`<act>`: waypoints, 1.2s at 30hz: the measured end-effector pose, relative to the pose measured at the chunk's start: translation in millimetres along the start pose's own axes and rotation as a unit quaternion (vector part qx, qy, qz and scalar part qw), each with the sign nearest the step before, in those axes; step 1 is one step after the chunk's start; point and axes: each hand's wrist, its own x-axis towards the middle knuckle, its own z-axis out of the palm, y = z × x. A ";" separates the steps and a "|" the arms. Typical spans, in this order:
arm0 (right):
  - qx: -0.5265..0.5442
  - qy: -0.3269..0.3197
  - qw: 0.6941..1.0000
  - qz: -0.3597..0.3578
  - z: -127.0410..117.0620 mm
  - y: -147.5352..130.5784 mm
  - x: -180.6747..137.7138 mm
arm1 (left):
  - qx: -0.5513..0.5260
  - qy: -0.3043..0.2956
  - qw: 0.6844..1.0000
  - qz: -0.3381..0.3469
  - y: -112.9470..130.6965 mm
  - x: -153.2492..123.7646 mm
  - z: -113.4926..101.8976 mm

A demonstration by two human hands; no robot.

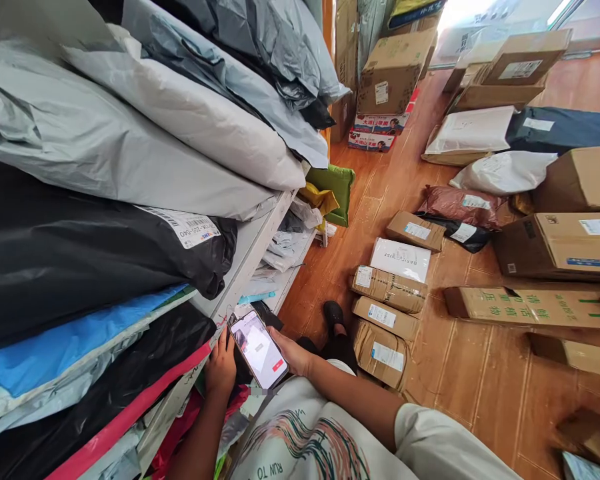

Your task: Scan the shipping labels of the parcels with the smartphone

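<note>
A smartphone with a lit, mostly white screen and a red button is in my right hand, whose fingers are closed around its right side. My left hand is just left of the phone, against the front of the lower shelf. Its fingers point forward, partly stretched, and I see nothing held in them; whether they touch the phone's edge is unclear. Close by lies the end of a pink parcel in a stack of bagged parcels. Above it, a black bagged parcel bears a white label.
Shelves on my left hold grey, white, black and blue bags. On the wooden floor stand small cartons, a white box, larger cartons and bagged parcels. A green bag sticks out past the shelf end.
</note>
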 end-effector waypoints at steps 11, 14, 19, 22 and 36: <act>-0.005 0.002 1.000 0.001 0.9 1.9 0.0 | -0.007 0.028 1.000 -0.009 0.2 -2.2 9.3; -0.008 0.002 1.000 0.005 0.6 3.1 0.0 | -0.011 0.023 1.000 -0.003 0.0 -1.2 8.5; -0.014 0.004 1.000 0.005 0.9 2.2 -1.7 | -0.003 0.027 1.000 0.000 -0.5 -0.9 7.9; -0.018 0.003 1.000 0.002 2.3 1.1 -2.5 | -0.005 0.015 1.000 -0.003 -0.4 -1.6 7.7; -0.048 -0.097 0.994 -0.028 12.6 -33.7 -44.0 | -0.035 0.004 0.999 -0.015 -1.7 -0.5 13.7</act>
